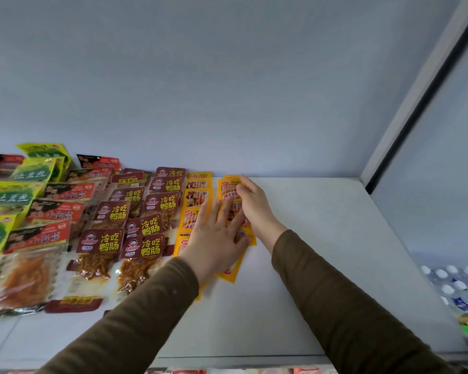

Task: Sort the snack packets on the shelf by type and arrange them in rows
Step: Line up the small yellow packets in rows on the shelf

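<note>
Snack packets lie in rows on the white shelf [322, 238]. From the left come green packets [10, 197], red-and-black packets [52, 211], dark red packets [111, 240] and yellow packets [196, 197]. My left hand [216, 238] lies flat with straight fingers on the right-hand row of yellow packets. My right hand [251, 201] is further back on the same row, its fingers curled round the edge of a yellow packet [229, 188] near the back wall. Both hands hide much of that row.
The blue-grey back wall [227, 90] and a side post [416, 103] bound the shelf. Bare white shelf stretches right of the yellow rows. Bottled water packs [454, 287] sit lower at the right. More packets show at the bottom edge on a lower shelf.
</note>
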